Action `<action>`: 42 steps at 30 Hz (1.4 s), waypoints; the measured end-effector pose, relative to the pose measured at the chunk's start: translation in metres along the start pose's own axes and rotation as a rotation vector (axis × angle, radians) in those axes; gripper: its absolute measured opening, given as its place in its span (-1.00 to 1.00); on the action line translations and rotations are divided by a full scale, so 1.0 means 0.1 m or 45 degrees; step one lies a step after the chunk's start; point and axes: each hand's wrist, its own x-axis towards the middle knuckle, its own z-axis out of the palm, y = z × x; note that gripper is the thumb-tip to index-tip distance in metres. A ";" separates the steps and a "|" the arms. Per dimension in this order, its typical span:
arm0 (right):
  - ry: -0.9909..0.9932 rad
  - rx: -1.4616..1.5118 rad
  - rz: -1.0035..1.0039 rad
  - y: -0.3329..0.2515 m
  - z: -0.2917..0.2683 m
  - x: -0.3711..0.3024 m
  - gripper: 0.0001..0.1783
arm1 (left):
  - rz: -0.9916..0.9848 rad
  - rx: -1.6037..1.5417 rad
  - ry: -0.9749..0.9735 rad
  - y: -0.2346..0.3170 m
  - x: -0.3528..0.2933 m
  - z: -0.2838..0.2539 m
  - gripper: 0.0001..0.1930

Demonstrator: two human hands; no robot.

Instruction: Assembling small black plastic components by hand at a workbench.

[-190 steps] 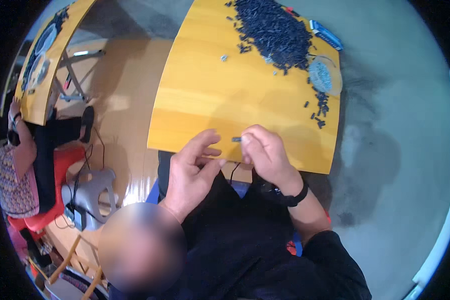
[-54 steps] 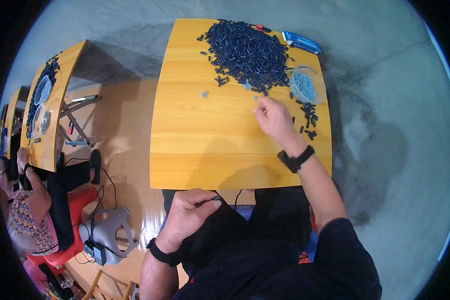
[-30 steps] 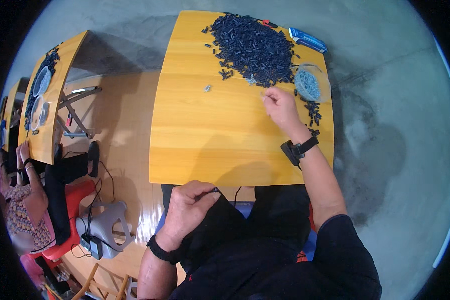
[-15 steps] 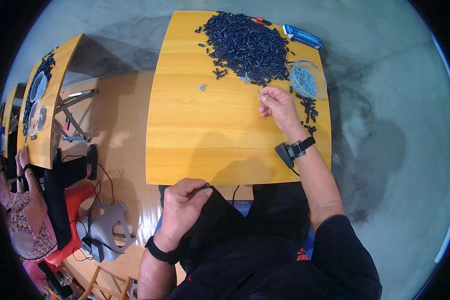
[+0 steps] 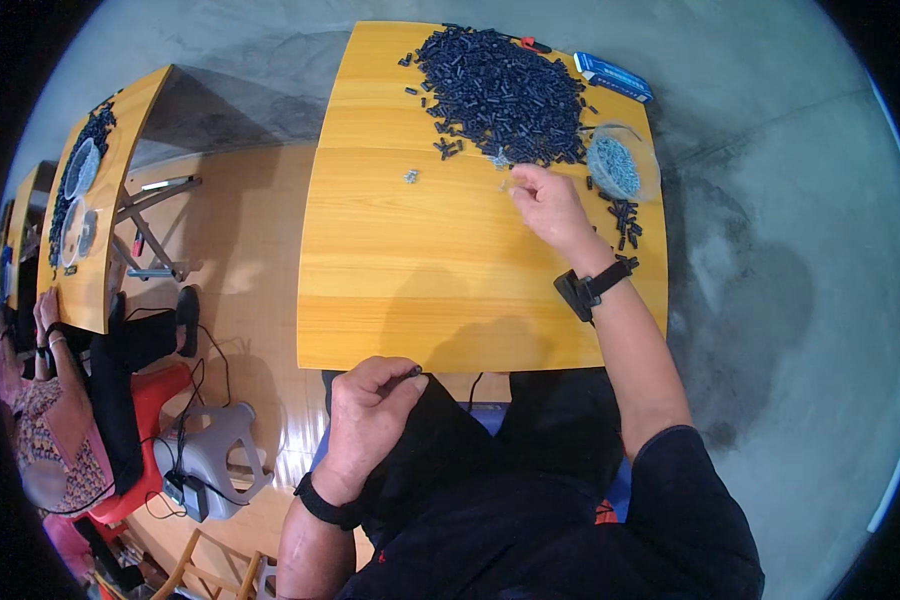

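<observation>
My left hand [image 5: 375, 405] is at the front edge of the table, thumb and forefinger pinching a small black cylindrical piece [image 5: 416, 371], of which only the end shows. Over the tabletop, my right hand [image 5: 548, 205] is closed with its fingers curled near the front of a large heap of black cylindrical pieces [image 5: 505, 95]. Whatever its fingertips may hold is hidden. Beside them, a few tiny silvery metal parts [image 5: 500, 160] lie at the edge of the heap. Another small cluster of silvery parts [image 5: 411, 176] rests farther left on the wood.
A clear round tub [image 5: 650, 150] of small silvery parts stands at the table's right side, with loose black pieces [image 5: 626, 222] before it. A blue box [image 5: 613, 77] and a red-and-black tool [image 5: 535, 45] lie at the back. Leftward, another person [image 5: 70, 420] sits at a similar table [image 5: 130, 130].
My right hand has shifted a little left and away from me, and its fingers have curled in. My left hand stays in place with the black piece.
</observation>
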 end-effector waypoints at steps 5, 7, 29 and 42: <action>0.082 -0.104 0.059 0.20 -0.05 -0.03 -0.87 | -0.027 -0.005 0.020 -0.01 0.01 0.00 -0.86; 0.149 -0.166 -0.009 0.23 -0.07 -0.05 -0.87 | -0.015 0.063 0.019 0.01 0.01 -0.01 -0.85; -0.170 -0.380 -0.343 -0.20 0.21 0.03 -0.88 | 0.066 -0.069 0.013 0.03 0.01 -0.02 -0.88; -0.200 -0.600 -0.522 -0.09 0.33 0.03 -0.86 | 0.119 -0.028 0.031 -0.01 0.01 -0.01 -0.85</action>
